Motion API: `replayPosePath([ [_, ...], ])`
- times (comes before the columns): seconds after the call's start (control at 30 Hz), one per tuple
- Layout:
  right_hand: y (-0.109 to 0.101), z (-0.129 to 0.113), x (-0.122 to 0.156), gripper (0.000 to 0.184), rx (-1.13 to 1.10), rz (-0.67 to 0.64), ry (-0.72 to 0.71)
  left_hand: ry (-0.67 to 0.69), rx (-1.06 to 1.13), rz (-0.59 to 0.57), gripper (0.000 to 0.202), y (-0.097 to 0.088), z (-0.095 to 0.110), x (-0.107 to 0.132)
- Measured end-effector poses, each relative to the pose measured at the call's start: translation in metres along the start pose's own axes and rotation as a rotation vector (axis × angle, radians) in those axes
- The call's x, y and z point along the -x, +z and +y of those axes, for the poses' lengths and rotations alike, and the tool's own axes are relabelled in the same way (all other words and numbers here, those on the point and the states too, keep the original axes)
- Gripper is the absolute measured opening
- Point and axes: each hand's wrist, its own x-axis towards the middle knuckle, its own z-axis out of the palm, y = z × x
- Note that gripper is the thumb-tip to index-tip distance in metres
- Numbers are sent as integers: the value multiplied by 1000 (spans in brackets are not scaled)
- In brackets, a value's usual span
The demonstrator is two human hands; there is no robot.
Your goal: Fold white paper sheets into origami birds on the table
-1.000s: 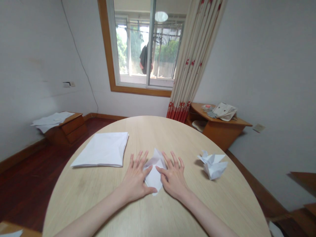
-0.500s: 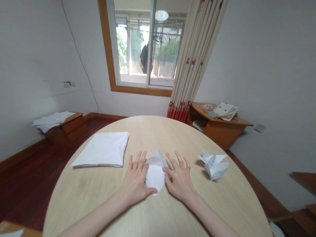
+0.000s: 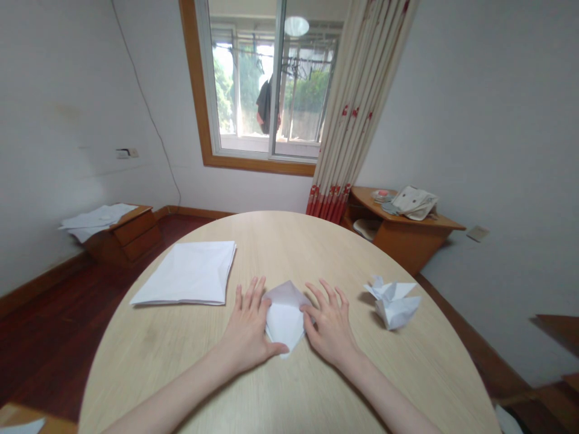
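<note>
A small piece of folded white paper (image 3: pixel 284 328) lies on the table in front of me, its raised flap (image 3: pixel 287 294) forming a point at the far end. My left hand (image 3: pixel 250 325) rests along its left side, fingers spread; the thumb presses near the paper's bottom tip and the index finger touches the left edge. On the right side, my right hand (image 3: pixel 331 322) pinches the flap's edge between thumb and index finger, with its other fingers stretched out. The underside of the paper is hidden.
On the round wooden table (image 3: pixel 289 241), a stack of white paper (image 3: pixel 187 272) lies left and a folded paper figure (image 3: pixel 393 303) sits right. Beyond stand a corner desk (image 3: pixel 407 238) with a cloth bag (image 3: pixel 414 202), a small drawer cabinet (image 3: pixel 136 232) and a curtain (image 3: pixel 353 114).
The paper's flap has opened wider and its tip sits slightly lower. My right hand has shifted slightly with the flap's edge; my left hand has barely moved.
</note>
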Motion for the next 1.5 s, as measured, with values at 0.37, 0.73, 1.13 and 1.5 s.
replayPosePath([
  [0.37, 1, 2, 1, 20, -1, -45, 7, 6, 11, -45, 76, -1, -4, -1],
  [0.73, -2, 5, 1, 21, -68, -34, -21, 106, 110, -80, 58, -9, -3, -1],
  [1.13, -14, 10, -2, 23, -38, -66, -35, 261, 87, -18, 43, -9, -10, 0],
  [1.5, -25, 14, -4, 37, 15, 55, -235, 298, 105, -24, 52, -1, -24, 0],
])
